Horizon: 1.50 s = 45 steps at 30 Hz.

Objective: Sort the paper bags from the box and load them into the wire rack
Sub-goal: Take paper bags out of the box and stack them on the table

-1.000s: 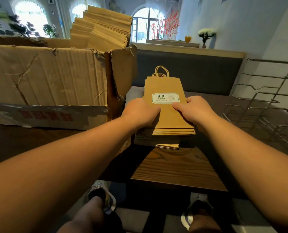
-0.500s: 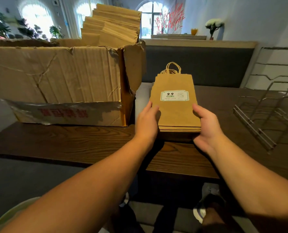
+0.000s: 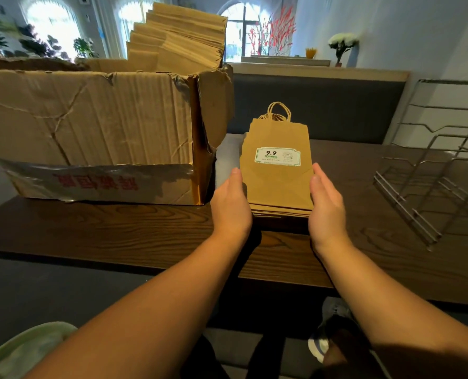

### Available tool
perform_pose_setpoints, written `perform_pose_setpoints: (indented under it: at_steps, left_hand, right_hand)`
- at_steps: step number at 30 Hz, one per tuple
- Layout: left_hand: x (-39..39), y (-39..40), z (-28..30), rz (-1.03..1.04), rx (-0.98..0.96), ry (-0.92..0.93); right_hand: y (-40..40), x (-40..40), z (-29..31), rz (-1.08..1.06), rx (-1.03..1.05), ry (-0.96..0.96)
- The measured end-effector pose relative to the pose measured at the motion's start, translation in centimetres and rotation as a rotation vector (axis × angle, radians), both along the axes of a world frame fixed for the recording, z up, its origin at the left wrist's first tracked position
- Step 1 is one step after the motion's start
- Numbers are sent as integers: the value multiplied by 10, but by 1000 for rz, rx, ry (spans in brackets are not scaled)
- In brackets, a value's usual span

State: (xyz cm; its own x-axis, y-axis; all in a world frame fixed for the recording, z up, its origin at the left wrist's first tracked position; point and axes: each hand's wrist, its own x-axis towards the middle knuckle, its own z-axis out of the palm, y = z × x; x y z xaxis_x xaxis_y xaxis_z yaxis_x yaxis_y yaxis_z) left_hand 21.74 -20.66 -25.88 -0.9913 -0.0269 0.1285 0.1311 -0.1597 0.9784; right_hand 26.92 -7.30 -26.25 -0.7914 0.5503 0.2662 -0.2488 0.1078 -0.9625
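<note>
With straight fingers, the left hand (image 3: 231,206) and right hand (image 3: 326,206) press either side of the bags (image 3: 278,173) on the bench (image 3: 134,228); square the edges before carrying them to the rack (image 3: 429,187).

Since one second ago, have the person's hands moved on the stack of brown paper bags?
Yes. Both hands came off the top: the left hand and right hand now flank the stack of brown paper bags, below its white label.

Matt kraft-paper bags (image 3: 278,181), creased cardboard box (image 3: 90,127), wood-grain table (image 3: 145,231)
</note>
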Motion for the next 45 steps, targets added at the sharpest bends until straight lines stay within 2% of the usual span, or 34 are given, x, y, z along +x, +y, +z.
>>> perform_pose_setpoints:
  at_steps: [3,6,11,14,16,18,21,23,26,29,33,38,45]
  left_hand:
    - [6,2,5,111,-94,-10]
    - [8,2,5,84,-59,7]
    - [-2,-4,-5,-206,299,-31]
    - [-9,-4,-5,-203,219,-50]
    - [-8,-2,0,-70,26,-18]
    - [-3,-1,4,75,-33,-4]
    - [1,-3,-1,70,23,103]
    - [2,-5,-4,14,58,156]
    - [1,-9,-3,-60,173,89]
    - [-2,-10,-2,-105,241,43]
    - [-4,-9,0,-83,151,-25]
    - [-3,-8,3,4,76,-53]
    - [-3,-6,-2,-80,238,-25]
  right_hand:
    - [0,-4,1,-86,42,-1]
    - [1,-3,-1,-83,48,21]
    - [3,6,-8,142,151,-2]
    - [-2,9,-3,143,221,-76]
    - [-6,10,1,106,249,-88]
    - [-9,11,4,63,274,-105]
    - [-9,12,3,64,234,-57]
    - [-5,15,1,108,283,-62]
    - [1,17,2,198,426,-166]
    - [0,17,5,176,451,-221]
    - [0,16,6,111,391,-216]
    - [-2,14,4,83,439,-229]
    - [-6,12,6,80,513,-266]
